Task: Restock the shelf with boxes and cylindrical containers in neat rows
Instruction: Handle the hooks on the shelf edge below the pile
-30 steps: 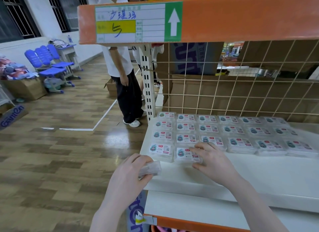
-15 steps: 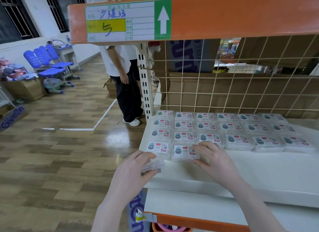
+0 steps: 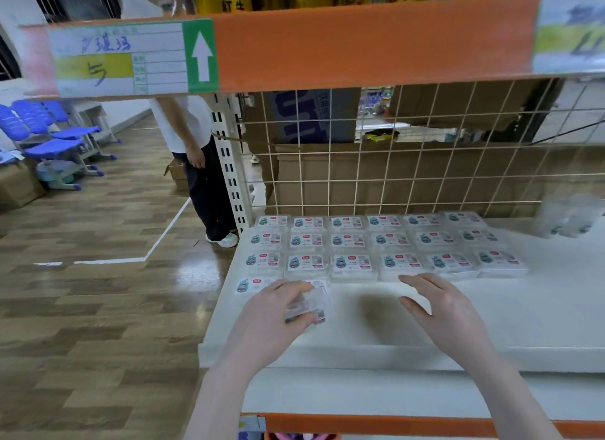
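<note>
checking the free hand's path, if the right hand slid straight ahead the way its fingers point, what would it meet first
Probably the front row of clear plastic labelled boxes on the white shelf. The right hand is open, fingers aimed up-left toward that row with only bare shelf between; its height above the shelf is unclear.

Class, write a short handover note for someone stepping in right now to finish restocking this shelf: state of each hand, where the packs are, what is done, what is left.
Left hand: grips one clear pack at the front-left of the shelf, beside the first front-row pack.
Right hand: open, holding nothing, over bare shelf in front of the rows.
Packs: three full rows of six lie flat against the wire back; a blurred clear bundle sits far right.
Done: three rows, and the fourth row begun at the left.
Left: set the held pack down in line, then continue the fourth row rightward. No cylindrical containers are on this shelf yet.
</note>
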Available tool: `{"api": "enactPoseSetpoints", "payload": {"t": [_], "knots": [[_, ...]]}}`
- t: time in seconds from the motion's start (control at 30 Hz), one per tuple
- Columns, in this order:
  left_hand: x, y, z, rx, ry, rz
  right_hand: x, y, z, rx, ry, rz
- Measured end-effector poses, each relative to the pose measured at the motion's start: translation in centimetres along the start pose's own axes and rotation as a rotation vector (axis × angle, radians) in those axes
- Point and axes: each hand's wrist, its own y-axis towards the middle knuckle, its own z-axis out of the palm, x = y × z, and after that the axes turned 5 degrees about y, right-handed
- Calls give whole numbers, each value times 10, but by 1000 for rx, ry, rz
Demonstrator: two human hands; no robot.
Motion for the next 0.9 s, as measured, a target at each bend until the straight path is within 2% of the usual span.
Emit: {"api": "enactPoseSetpoints", "payload": {"t": [0.53, 0.7, 0.9], "knots": [[-72, 52, 68, 190, 64, 105, -68, -10, -41, 2, -24, 98], [-76, 55, 78, 111, 149, 143, -80, -6, -46, 13, -19, 97], [-72, 53, 85, -6, 148, 181, -85, -2, -47, 2, -7, 81]]}}
